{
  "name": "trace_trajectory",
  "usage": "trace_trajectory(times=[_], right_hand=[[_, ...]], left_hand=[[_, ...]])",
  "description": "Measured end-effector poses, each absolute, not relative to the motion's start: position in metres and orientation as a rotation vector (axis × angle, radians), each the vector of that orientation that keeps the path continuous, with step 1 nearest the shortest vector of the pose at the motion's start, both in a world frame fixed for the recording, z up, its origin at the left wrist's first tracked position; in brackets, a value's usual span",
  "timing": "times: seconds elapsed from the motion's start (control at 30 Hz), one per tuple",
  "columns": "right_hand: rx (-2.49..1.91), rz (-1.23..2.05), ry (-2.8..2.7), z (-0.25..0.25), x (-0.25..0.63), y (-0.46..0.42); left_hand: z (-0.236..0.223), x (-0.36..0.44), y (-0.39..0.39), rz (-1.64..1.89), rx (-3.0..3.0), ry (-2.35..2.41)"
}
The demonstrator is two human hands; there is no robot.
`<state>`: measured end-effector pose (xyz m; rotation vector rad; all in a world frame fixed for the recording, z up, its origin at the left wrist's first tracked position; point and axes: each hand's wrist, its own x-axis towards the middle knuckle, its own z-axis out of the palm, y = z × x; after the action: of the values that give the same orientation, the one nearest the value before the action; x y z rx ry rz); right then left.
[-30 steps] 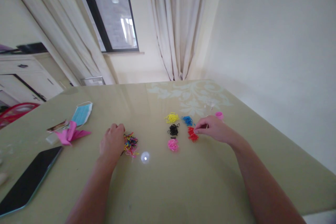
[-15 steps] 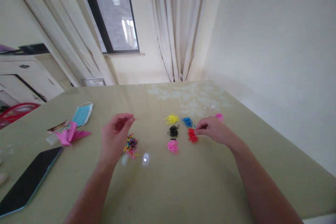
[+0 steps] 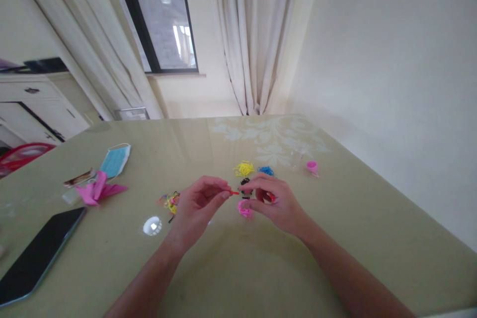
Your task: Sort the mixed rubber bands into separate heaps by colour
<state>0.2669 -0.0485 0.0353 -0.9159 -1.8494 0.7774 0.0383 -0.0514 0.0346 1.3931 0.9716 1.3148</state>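
Observation:
My left hand (image 3: pixel 199 211) pinches a small red rubber band (image 3: pixel 234 193) between thumb and fingertips. Just to its right, my right hand (image 3: pixel 278 203) has thumb and index finger apart, with nothing seen between them. Around the right hand lie small heaps of rubber bands: yellow (image 3: pixel 244 168), blue (image 3: pixel 266 170), black (image 3: pixel 245 182) and pink (image 3: pixel 244 209). The red heap (image 3: pixel 273 198) is mostly covered by the right hand. A mixed-colour heap (image 3: pixel 172 202) shows partly behind my left hand.
On the left lie a dark-screened tablet (image 3: pixel 40 253), a pink folded paper shape (image 3: pixel 100 190) and a blue face mask (image 3: pixel 116 160). Toward the right stands a small pink cup-like object (image 3: pixel 312 168). A wall borders the table's right side.
My left hand has moved right, bringing the red band beside the heaps. My right hand has come left and down from the red heap, its fingers now spread apart.

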Motion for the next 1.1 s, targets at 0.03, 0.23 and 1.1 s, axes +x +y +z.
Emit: trace_trajectory(times=[0.03, 0.23, 1.1], right_hand=[[-0.923, 0.761, -1.847, 0.035, 0.266, -0.049], [-0.913, 0.745, -1.856, 0.042, 0.267, -0.051], [-1.614, 0.822, -2.092, 0.03, 0.354, -0.002]], left_hand=[[0.034, 0.039, -0.052, 1.306, 1.396, 0.962], [0.03, 0.043, -0.053, 1.222, 1.407, 0.899], [0.01, -0.039, 0.004, 0.237, 2.088, 1.745]])
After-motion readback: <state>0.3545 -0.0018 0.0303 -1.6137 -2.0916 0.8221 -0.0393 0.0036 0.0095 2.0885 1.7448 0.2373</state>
